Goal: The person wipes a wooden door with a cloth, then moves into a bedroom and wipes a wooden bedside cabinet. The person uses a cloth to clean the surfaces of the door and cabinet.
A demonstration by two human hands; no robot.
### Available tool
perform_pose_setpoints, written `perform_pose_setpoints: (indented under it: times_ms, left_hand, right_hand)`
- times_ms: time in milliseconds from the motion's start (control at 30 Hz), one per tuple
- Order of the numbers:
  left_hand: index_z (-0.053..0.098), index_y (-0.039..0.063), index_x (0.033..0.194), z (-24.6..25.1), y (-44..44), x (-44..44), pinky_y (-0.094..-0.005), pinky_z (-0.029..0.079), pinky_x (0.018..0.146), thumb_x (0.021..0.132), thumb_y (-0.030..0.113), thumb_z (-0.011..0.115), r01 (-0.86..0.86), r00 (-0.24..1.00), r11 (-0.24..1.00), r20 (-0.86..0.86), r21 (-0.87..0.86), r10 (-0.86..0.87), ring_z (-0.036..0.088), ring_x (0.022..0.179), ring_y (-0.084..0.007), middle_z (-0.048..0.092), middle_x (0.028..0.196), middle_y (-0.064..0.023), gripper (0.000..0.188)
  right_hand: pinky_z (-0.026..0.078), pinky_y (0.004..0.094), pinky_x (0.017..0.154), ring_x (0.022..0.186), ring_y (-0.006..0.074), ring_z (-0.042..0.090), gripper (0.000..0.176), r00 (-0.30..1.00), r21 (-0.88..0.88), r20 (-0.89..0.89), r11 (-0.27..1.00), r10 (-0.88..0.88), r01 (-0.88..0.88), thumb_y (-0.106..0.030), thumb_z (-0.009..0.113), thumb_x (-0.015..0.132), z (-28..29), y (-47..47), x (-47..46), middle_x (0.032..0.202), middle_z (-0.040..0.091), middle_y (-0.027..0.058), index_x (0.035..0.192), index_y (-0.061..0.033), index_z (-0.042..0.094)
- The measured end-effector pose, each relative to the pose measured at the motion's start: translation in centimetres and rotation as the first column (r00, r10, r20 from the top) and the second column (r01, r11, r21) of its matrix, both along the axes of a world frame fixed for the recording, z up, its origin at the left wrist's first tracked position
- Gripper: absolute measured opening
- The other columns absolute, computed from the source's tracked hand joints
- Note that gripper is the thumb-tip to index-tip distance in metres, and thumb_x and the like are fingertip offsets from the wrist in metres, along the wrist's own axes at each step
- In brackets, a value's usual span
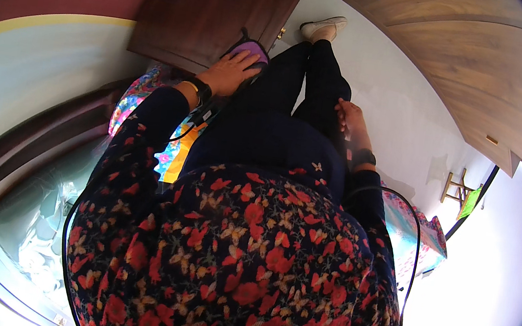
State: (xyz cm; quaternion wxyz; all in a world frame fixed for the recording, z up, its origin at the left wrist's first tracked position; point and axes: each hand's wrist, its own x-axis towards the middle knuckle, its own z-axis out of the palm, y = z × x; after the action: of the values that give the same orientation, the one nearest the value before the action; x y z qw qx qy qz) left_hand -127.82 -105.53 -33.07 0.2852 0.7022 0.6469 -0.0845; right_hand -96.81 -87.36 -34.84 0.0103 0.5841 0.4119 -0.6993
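My left hand point(229, 74) lies over a small purple fabric item with black edging point(248, 47), beside my left thigh. Its fingers are spread across the top; the underside is hidden, and whether it is a pouch or a pad I cannot tell. A black band circles that wrist. My right hand point(354, 122) hangs by my right thigh, touching or very near the dark trousers point(332, 80). Its fingers are loosely bent, and the palm side is hidden. This wrist also wears a black band, with a cable point(410, 206) running from the arm.
A dark wooden door or panel point(204, 0) stands ahead on the left. Floral cloth point(137, 100) covers something below my left arm, near a plastic-wrapped piece of furniture point(48, 213). Wood-grain cabinetry point(457, 50) lines the right, with a small wooden stool point(458, 190) farther off.
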Motion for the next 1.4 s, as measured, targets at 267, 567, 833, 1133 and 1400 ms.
perform_pose_setpoints:
  times_ms: [267,567,833,1133,1400]
  left_hand:
    - [0.035,0.017,0.135,0.0,4.9,-1.6,-0.0462,0.020,0.107,0.076,0.003,0.049,-0.158,0.987,0.983,0.040,0.093,0.155,0.015,0.135,-0.0311,0.018,0.146,-0.0103,0.062]
    - [0.033,0.020,0.137,1.1,10.2,-4.2,-0.0439,0.021,0.106,0.077,0.009,0.048,-0.323,0.946,0.938,0.020,0.123,0.323,0.015,0.135,-0.0293,0.019,0.146,-0.0104,0.063]
    - [0.030,0.022,0.138,1.8,15.0,-9.9,-0.0394,0.023,0.107,0.080,0.017,0.051,-0.449,0.885,0.873,-0.040,0.192,0.464,0.018,0.134,-0.0307,0.018,0.146,-0.0101,0.061]
    - [0.028,0.018,0.138,-0.2,11.9,-9.9,-0.0422,0.028,0.105,0.080,0.015,0.054,-0.517,0.847,0.827,-0.009,0.218,0.532,0.021,0.131,-0.0358,0.019,0.144,-0.0156,0.063]
    - [0.029,0.012,0.136,0.3,2.0,-6.7,-0.0439,0.029,0.103,0.073,0.008,0.057,-0.567,0.820,0.808,0.015,0.159,0.572,0.020,0.130,-0.0390,0.018,0.143,-0.0189,0.069]
  right_hand:
    - [0.025,0.0229,0.032,0.035,0.0078,0.032,0.028,0.999,-0.096,0.048,0.995,-0.001,0.006,-0.031,0.054,0.087,1.2,-1.2,-0.4,0.048,0.037,-0.0035,0.071,-0.0081,0.053]
    - [0.024,0.0236,0.033,0.037,0.0083,0.033,0.029,0.996,-0.178,0.067,0.983,0.054,-0.041,-0.033,0.055,0.086,1.7,-2.8,0.0,0.049,0.037,-0.0032,0.070,-0.0090,0.052]
    - [0.023,0.0245,0.033,0.037,0.0095,0.033,0.029,0.986,-0.220,0.110,0.971,0.123,-0.097,-0.033,0.054,0.085,2.5,-3.2,-0.8,0.050,0.038,-0.0022,0.069,-0.0083,0.052]
    - [0.026,0.0264,0.034,0.038,0.0108,0.035,0.029,0.978,-0.170,0.140,0.977,0.156,-0.131,-0.032,0.054,0.085,0.6,-3.8,0.4,0.050,0.040,-0.0006,0.069,-0.0081,0.052]
    - [0.039,0.0259,0.037,0.045,0.0114,0.046,0.019,0.953,0.146,0.099,0.944,0.285,-0.297,-0.024,0.056,0.085,4.0,-1.9,-3.2,0.058,0.050,0.0019,0.075,-0.0075,0.055]
